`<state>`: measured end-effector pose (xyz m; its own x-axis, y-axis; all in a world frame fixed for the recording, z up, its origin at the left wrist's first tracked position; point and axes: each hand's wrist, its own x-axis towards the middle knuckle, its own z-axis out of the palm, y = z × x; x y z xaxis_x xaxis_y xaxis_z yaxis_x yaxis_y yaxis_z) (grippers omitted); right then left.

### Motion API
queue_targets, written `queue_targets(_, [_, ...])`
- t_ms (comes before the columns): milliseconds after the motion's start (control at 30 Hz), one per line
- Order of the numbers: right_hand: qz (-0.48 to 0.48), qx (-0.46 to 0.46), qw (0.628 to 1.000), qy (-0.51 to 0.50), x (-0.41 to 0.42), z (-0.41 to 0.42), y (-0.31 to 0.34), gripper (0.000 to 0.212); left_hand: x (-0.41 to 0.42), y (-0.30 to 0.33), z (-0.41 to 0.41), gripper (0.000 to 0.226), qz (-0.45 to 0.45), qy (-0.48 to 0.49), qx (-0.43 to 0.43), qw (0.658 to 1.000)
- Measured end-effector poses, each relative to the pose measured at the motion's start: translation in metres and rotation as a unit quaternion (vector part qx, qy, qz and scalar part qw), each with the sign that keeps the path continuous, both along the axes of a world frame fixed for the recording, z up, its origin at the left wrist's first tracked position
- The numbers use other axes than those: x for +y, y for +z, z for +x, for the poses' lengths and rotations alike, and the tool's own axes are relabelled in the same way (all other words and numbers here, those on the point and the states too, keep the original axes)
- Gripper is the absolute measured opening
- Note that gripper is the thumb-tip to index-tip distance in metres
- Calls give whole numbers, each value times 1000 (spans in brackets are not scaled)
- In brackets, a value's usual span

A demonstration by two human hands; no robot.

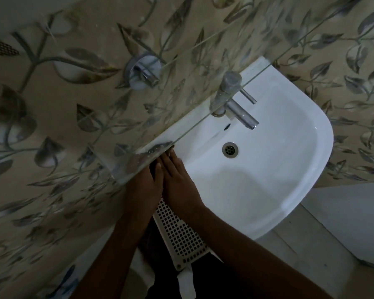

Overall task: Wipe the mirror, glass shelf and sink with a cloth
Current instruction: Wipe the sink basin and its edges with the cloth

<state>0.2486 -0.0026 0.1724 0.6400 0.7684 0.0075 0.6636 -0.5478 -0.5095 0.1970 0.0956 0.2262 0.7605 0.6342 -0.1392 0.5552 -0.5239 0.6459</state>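
Note:
The white sink [279, 169] fills the middle right, with a chrome tap [240, 108] and a drain [230, 149]. The glass shelf [121, 167] runs diagonally above its back rim. My left hand [143, 188] and my right hand [177, 182] lie side by side on the sink's near-left rim, at the corner of the shelf. The right hand's fingers are stretched flat, their tips under the glass edge. The left hand's fingers are hidden behind the smeared glass. A dark patch [154, 147] shows there; I cannot tell if it is a cloth. No mirror is in view.
A white perforated plastic panel [177, 234] hangs below my wrists beside the sink. A chrome shelf bracket [143, 72] sticks out of the leaf-patterned wall tiles [41, 104]. Pale floor tiles [333, 234] lie to the right of the sink.

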Motion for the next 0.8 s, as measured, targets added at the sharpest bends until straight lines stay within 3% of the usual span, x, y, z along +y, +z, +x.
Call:
queue_targets(133, [-13,-23,999,28,-23,-6,-10,62,-3,2,-10,54,-18,-15,-21,1000])
queue_targets(233, [5,-21,1000,19,-5,23,-10,56,-8,-1,-9,57,-16,-25,-19,999])
queue_targets(333, [-18,-74,996,43,4,64,-13,59,-12,-3,-4,64,-13,-26,-13,999])
queue_targets(400, [-23,-99,995,-3,-7,96,-15,68,-15,-4,-1,64,-12,-32,-14,999])
queue_targets(500, [-31,-92,982,-163,-23,134,-12,73,-21,0,7,47,-21,-42,-34,998])
queue_targets(600, [-16,-102,983,-152,-16,121,-13,61,-29,6,22,41,-20,-58,-50,997])
queue_targets(700, [31,-61,998,-14,-18,68,-9,49,-33,13,37,41,2,-62,-55,997])
queue_targets(800, [82,81,992,-51,-34,25,0,67,-38,18,46,36,-16,-57,-63,996])
